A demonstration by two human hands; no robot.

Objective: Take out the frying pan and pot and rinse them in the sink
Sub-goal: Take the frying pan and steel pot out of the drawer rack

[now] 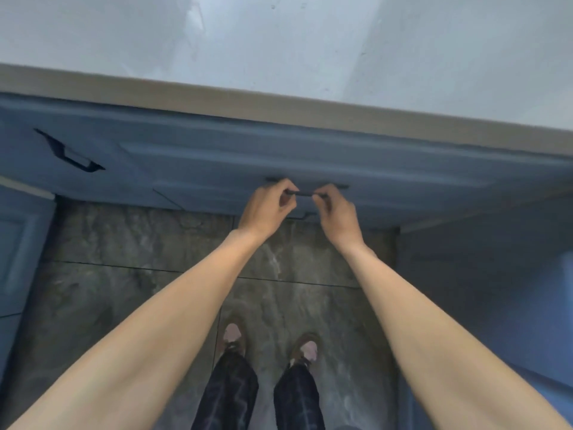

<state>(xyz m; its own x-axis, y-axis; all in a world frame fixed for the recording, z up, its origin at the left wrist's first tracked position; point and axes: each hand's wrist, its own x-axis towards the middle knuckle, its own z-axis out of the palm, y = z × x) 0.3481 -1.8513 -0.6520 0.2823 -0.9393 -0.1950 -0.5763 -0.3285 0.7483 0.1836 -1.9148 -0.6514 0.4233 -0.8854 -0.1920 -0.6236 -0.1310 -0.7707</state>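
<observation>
I look steeply down at blue drawer fronts (248, 162) under a pale counter (279, 41). Both hands grip one thin black bar handle (305, 193) on a lower drawer front. My left hand (266, 209) is curled around the bar's left part, my right hand (336, 209) around its right part. The drawer looks closed or barely out; nothing inside it shows. No frying pan, pot or sink is in view.
Another black handle (69, 153) sits on the blue front at the left. More blue cabinetry (496, 274) stands close on the right and at the far left (18, 259). My feet (269, 346) stand on grey stone floor tiles (124, 259) just in front of the drawers.
</observation>
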